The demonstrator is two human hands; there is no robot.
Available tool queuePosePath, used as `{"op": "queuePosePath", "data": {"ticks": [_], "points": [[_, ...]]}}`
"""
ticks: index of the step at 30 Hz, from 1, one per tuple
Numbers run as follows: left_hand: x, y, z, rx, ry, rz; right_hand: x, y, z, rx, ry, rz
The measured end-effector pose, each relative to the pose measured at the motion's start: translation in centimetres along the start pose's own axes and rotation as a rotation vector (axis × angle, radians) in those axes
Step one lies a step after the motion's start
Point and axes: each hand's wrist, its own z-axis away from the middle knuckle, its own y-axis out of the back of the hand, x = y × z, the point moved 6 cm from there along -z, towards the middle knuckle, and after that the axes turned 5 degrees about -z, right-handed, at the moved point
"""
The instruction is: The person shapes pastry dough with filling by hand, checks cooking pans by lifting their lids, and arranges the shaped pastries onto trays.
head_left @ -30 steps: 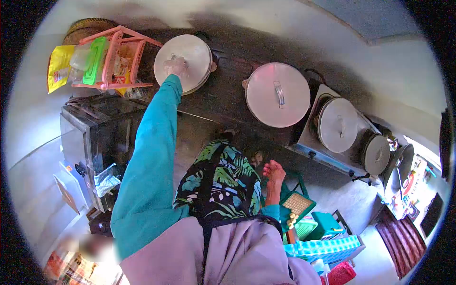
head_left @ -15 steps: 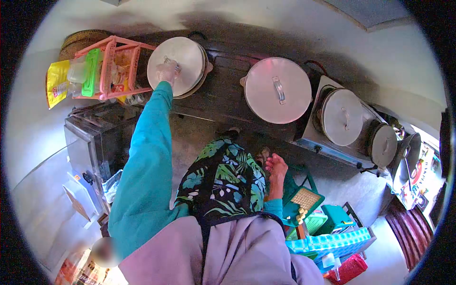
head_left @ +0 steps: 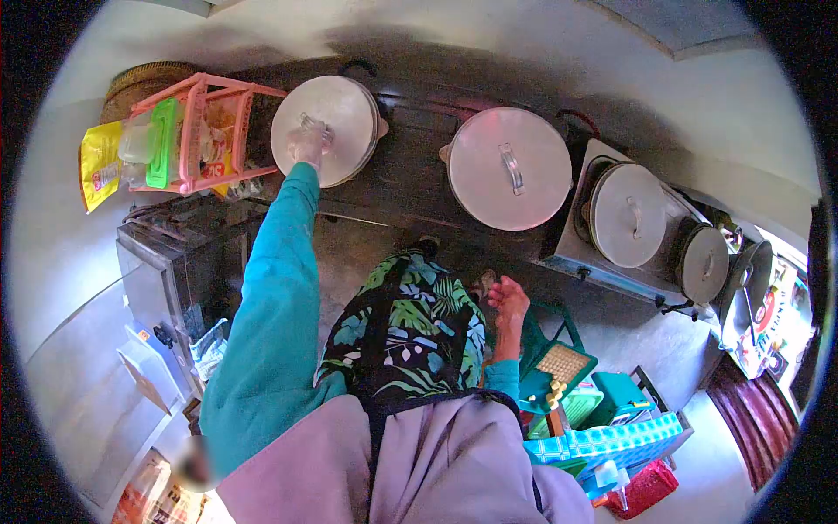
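Lid (head_left: 358, 113) lies beneath the left grip (head_left: 310, 144), closed on its handle (head_left: 326, 134); half-open right grip (head_left: 508, 301) well apart.

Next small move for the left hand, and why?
Probably press the lid down square on the pot before letting go: the left hand is on the lid, which hides most of the pot, with an edge showing at right. I can't tell whether it's fully seated.

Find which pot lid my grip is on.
The leftmost lid, beside the pink rack: your left grip is on it, while the other lids are untouched.
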Motion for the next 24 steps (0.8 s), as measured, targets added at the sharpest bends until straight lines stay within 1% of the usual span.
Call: {"op": "queuePosePath", "data": {"ticks": [1,3,5,7,9,10,12,14,16,19,21,22,24], "points": [[-0.6,0.1,-0.7,-0.001,-0.001,-0.002,0.0,-0.1,0.1,-0.003,-0.006,-0.001],[-3.0,0.4,-2.9,-0.021,0.021,-0.145,0.6,-0.2,-0.3,-0.013,0.009,0.024],[-3.4,0.7,-3.7,-0.002,-0.007,-0.182,0.7,-0.5,-0.4,-0.022,0.024,0.053],[-3.5,0.8,-3.8,0.013,-0.038,-0.217,1.0,-0.6,-0.7,-0.008,-0.012,0.001],[-3.4,0.3,-2.9,-0.111,-0.046,0.034,1.0,-0.6,-0.8,-0.011,-0.015,-0.018],[-3.0,0.1,-2.6,-0.114,-0.046,0.034,1.2,-0.6,-1.0,-0.02,-0.015,-0.034],[-2.6,0.4,-2.1,-0.008,0.011,-0.093,1.5,-0.7,-1.3,-0.044,-0.003,-0.062],[-3.4,0.5,-2.9,-0.008,0.001,-0.08,1.3,-1.0,-1.2,-0.071,0.012,-0.091],[-4.6,0.5,-4.2,-0.015,-0.012,-0.068,1.4,-1.0,-1.1,-0.018,-0.028,-0.022],[-7.2,0.6,-6.8,-0.093,0.017,0.013,1.3,-0.9,-0.9,0.033,-0.039,0.003],[-7.8,1.4,-7.9,-0.007,-0.012,-0.195,1.4,-0.7,-0.7,0.012,-0.036,-0.058],[-8.4,1.6,-8.4,-0.012,-0.013,-0.202,1.6,-0.5,-0.5,-0.016,-0.037,-0.113],[-9.2,1.6,-9.9,-0.019,-0.003,-0.243,2.0,-0.7,-0.3,0.02,-0.034,-0.078]]}}
